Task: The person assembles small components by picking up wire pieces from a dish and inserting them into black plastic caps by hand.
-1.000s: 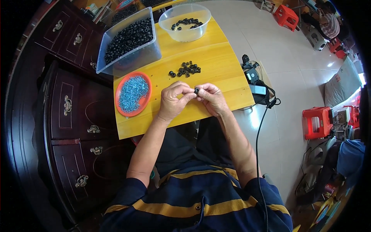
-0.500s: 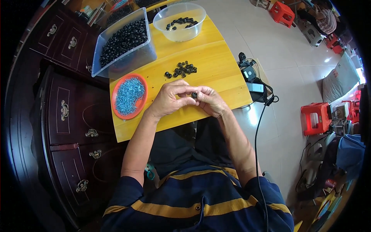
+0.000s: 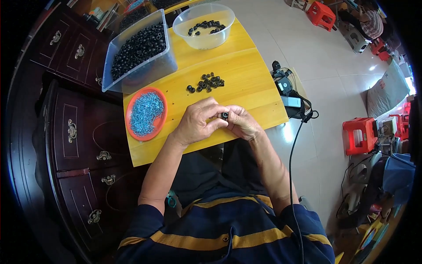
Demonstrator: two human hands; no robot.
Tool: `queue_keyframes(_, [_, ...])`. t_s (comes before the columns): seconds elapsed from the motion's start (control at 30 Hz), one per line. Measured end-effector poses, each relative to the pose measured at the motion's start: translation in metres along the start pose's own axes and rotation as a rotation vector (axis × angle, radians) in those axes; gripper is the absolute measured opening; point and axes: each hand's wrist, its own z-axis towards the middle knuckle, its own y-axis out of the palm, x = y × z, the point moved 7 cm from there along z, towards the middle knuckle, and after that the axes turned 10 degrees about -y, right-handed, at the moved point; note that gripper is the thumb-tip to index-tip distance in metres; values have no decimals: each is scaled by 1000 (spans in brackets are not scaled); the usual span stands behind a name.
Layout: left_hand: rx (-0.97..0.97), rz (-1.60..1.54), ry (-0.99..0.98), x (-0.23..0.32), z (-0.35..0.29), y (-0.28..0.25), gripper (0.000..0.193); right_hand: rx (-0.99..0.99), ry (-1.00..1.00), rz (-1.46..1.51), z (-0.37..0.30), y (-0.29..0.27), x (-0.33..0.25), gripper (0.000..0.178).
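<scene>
The yellow wooden table [image 3: 246, 75] was the largest item inspected, its near edge facing the person. At its far left, along the left edge, stood a translucent rectangular plastic tub [image 3: 151, 72], heaped with small black ring-shaped pieces [image 3: 140, 50]. To the right of the tub, at the far edge, stood a clear round plastic bowl [image 3: 202, 42]; it held a thin scatter of similar black pieces [image 3: 217, 27], lying in a broken ring on the bottom. An oval orange plate [image 3: 156, 122] lay beside the left edge, between the tub and the near left corner, bearing a spread of fine blue glittering bits [image 3: 146, 114]. The bare left hand [image 3: 195, 121] and the bare right hand [image 3: 244, 125] met by the near edge. Beyond them, mid-table, lay a loose cluster of black pieces [image 3: 206, 82], well apart from the fingers. The smallest item was a single short black ring [image 3: 225, 115], located between the two hands, its opening turned upward; no long axis could be made out. The right thumb and fingers were clamped on it. The left thumb and forefinger were at its left side; whether they gripped it or merely touched it could not be determined.
</scene>
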Motion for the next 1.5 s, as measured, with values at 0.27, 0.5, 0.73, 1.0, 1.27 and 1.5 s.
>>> queue_keyframes(0.27, [40,-33,-11,-5,6,7,22,12,-43,5,2,-4,-2,38])
queue_keyframes(0.5, [42,-49,63,5,11,2,21,-18,-32,34,3,-4,-3,46])
queue_keyframes(0.73, [72,-65,32,6,-3,5,17,-51,1,61,-3,-4,5,41])
queue_keyframes(1.0, [79,-139,-22,5,-8,3,27,-106,-31,-48,5,-2,0,51])
queue_keyframes(1.27, [77,-129,-69,11,-16,2,23,-100,5,-73,2,6,0,53])
queue_keyframes(1.5, [166,-23,-5,14,-18,2,18,-88,-13,-67,2,3,2,43])
